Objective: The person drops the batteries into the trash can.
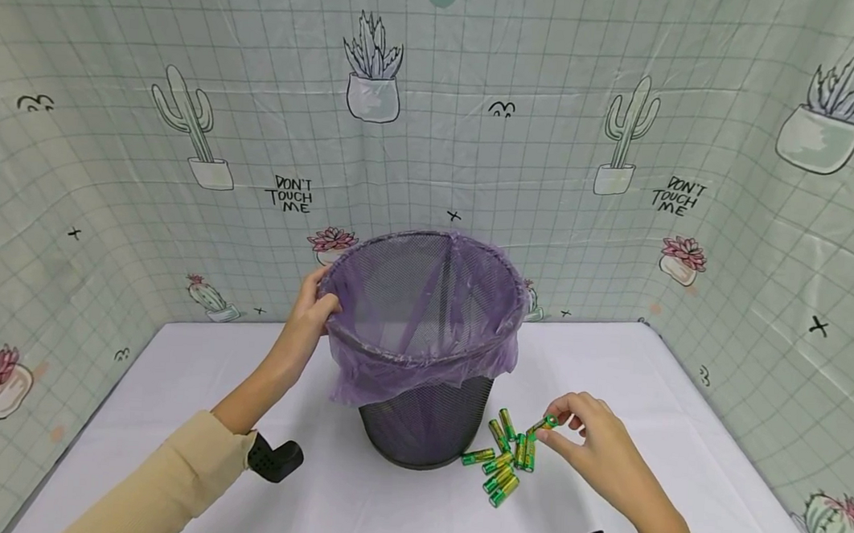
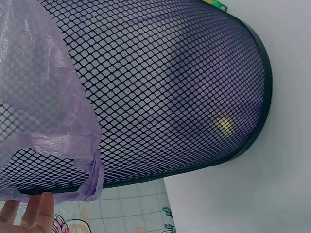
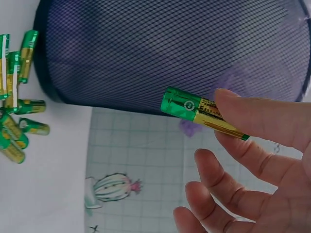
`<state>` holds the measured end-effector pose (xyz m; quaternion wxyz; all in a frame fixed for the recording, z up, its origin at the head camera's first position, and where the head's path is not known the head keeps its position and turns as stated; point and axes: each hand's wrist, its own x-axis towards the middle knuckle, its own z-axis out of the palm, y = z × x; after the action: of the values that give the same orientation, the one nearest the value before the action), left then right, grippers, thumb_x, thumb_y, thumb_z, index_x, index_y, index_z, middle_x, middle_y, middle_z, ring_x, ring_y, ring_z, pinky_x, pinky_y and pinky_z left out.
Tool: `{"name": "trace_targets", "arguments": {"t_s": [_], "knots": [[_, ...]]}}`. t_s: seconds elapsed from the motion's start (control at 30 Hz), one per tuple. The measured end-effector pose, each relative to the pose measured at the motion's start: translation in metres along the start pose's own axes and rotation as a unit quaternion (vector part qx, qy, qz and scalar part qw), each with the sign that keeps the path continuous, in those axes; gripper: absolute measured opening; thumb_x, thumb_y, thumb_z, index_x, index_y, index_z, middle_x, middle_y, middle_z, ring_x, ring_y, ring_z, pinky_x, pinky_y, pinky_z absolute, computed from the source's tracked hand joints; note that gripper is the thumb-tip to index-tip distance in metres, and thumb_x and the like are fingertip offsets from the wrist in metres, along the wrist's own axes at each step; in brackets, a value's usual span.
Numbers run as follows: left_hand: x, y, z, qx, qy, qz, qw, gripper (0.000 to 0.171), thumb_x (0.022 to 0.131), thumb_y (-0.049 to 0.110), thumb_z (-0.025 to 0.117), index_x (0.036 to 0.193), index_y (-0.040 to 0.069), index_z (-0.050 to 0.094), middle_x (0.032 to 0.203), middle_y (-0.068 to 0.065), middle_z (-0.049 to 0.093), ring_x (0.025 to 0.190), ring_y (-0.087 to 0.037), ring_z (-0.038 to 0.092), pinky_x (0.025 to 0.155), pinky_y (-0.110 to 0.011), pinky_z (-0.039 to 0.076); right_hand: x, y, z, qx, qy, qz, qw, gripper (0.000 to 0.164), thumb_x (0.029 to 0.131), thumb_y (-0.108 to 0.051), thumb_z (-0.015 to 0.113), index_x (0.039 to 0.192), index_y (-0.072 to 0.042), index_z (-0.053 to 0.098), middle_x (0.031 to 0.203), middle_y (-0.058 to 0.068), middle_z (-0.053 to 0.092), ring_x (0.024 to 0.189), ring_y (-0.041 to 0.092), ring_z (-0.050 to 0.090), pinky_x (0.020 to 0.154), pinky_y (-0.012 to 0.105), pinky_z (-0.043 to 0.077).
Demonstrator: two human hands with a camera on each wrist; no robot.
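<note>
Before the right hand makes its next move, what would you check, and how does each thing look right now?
1. Battery pinched by the right hand: ok, finger and thumb have it.
2. Bin held by the left hand: ok, it grips the top edge.
3. Bag folded over that edge: ok, it hangs down outside.
4. Held battery over the bin's opening: not ok, it is off to the side, by the other batteries.
5. What lies inside the bin: cannot tell, only a blurred yellow spot shows through the mesh.
</note>
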<state>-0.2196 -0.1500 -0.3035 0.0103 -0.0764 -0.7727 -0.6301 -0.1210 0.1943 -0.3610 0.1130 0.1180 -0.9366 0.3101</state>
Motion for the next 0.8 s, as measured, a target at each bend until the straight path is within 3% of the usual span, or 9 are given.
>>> {"name": "trace_targets", "arguments": {"t_s": [0.17, 0.8], "knots": [[0.000, 0.000, 0.000, 0.000, -0.001, 0.001, 1.0000, 0.070, 0.081, 0.014, 0.037, 0.147, 0.011, 0.013, 0.143, -0.015, 0.027, 0.110, -0.024, 0.035, 0.085, -0.033, 0.032, 0.006, -0.009, -0.009, -0.003, 0.022, -0.024, 0.999, 0.015, 0.078, -0.021, 0.072, 0.089, -0.017, 0.060, 0.084, -0.007, 0.054, 0.083, 0.014, 0.047, 0.072, 0.030, 0.043], [0.000, 0.000, 0.001, 0.001, 0.002, -0.002, 1.0000, 0.070, 0.082, 0.015, 0.037, 0.148, 0.012, 0.013, 0.148, -0.013, 0.023, 0.117, -0.026, 0.034, 0.088, -0.034, 0.032, 0.027, -0.039, -0.041, 0.011, 0.040, -0.019, 0.999, 0.018, 0.081, -0.026, 0.070, 0.091, -0.015, 0.061, 0.095, -0.002, 0.059, 0.089, 0.019, 0.051, 0.076, 0.033, 0.042]]}}
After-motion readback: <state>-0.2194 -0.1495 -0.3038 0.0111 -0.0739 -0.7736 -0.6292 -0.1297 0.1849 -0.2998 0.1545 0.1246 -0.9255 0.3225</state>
